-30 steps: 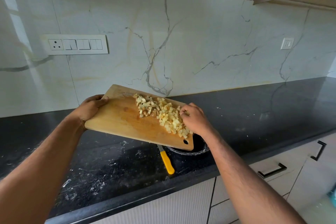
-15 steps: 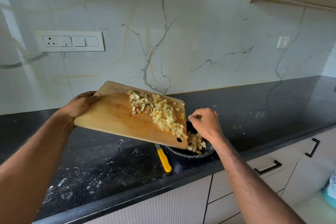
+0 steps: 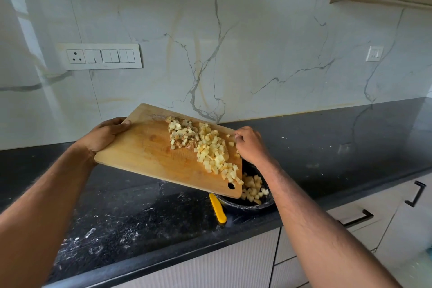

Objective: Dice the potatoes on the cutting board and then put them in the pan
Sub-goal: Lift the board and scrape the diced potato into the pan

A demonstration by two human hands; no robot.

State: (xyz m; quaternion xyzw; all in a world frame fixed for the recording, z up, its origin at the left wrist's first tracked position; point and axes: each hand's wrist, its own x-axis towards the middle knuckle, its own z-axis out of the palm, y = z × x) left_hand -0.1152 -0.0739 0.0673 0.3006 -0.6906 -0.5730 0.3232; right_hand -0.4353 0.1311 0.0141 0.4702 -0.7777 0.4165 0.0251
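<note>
- Dicing looks finished to me: the potato cubes [image 3: 208, 149] lie in a loose pile on the cutting board [image 3: 149, 154], with no whole potato in sight.
- Transfer is underway, I judge. Some cubes already sit in the dark pan [image 3: 251, 203], but most of the pile is on the board, so the bulk of the job is left.
- I have the board lifted off the black counter [image 3: 327, 147] and tilted, its lower right corner, the one with the hanging hole, directly over the pan.
- My left hand [image 3: 102, 134] grips the board's upper left edge, thumb on top and fingers curled underneath.
- My right hand [image 3: 251, 145] is at the board's right edge beside the pile, fingers curled; whether it pinches a cube or just rakes them I cannot tell.
- The board's long axis runs from upper left, at the left hand, down to lower right at the pan, so the slope points the cubes towards the pan's near-left side.
- The pile stretches along the right end, trailing down to the bottom corner where cubes sit at the edge.
- A yellow handle [image 3: 217, 208], probably the knife's, sticks out from under the board just left of the pan, pointing towards me.
- Next I'd judge a steeper tilt or more sweeping is needed; cubes could spill past the rim.
</note>
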